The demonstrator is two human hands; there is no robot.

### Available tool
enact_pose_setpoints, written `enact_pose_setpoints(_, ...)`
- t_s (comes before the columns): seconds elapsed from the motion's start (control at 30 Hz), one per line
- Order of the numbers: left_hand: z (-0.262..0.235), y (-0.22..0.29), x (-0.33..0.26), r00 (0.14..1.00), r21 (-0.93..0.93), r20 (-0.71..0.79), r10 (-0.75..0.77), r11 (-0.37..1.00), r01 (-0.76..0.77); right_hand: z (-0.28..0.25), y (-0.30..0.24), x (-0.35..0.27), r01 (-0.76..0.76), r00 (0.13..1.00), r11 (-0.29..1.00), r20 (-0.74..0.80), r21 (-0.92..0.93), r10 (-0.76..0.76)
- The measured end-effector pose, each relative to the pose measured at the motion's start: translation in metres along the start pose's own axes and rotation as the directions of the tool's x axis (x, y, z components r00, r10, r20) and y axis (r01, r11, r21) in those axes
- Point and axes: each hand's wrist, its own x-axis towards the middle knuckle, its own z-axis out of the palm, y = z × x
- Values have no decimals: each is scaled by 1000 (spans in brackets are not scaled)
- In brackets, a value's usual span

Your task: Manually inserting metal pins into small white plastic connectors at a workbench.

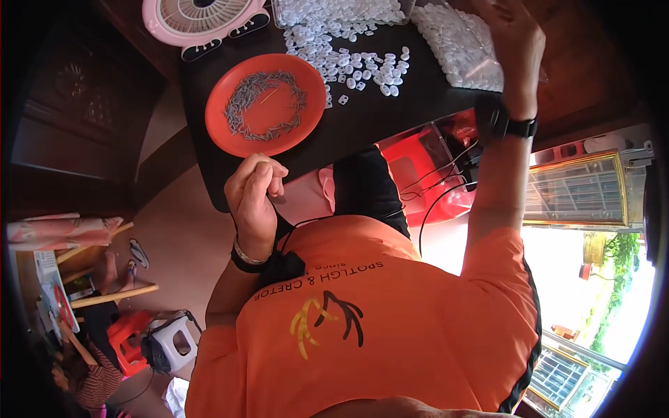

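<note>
My left hand (254, 200) is closed, its fingers curled in and the thumb against them, just off the near rim of a round orange-red plate (221, 132). Whatever it may hold is hidden. Grey nails (240, 111) lie in a loose ring on that plate, with a few in its middle. At the far right my right hand (517, 49) reaches up beside a clear bag of small white plastic pieces (463, 52). Its fingers bend together at the upper edge, partly cut off, and their contents cannot be made out. Loose white oval pieces with holes (355, 68) lie between plate and bag.
A dark table (383, 115) carries these things. A pink fan (203, 24) stands at its far left, and a clear container of white pieces (341, 12) at the back. Cables run over a red bag (425, 167) below the table edge. Another person (94, 380) sits at the lower left, near stools (174, 341).
</note>
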Motion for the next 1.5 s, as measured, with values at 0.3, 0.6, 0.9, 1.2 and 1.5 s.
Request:
enact_pose_setpoints(0.3, -4, -3, -4, 1000, 18, -13, -7, 1000, 7, 61, 28, -50, -21, 824, 994, 565, 108, -44)
enact_pose_setpoints(0.6, -9, 0, -11, 998, 2, -15, -63, 998, 63, 110, 11, -107, 101, 569, 978, 796, 180, -205)
enact_pose_setpoints(0.9, -9, -5, -10, 997, 26, -10, -73, 997, 74, 106, 2, -110, 241, 593, 953, 750, 183, -294)
enact_pose_setpoints(1.2, -10, -10, -8, 994, 10, -3, -111, 994, 111, 112, 1, -110, 209, 547, 968, 803, 142, -236)
enact_pose_setpoints(1.5, -4, -7, -1, 982, 13, 119, -147, 989, 146, 65, -111, -141, -573, 508, 577, 805, 582, -307)
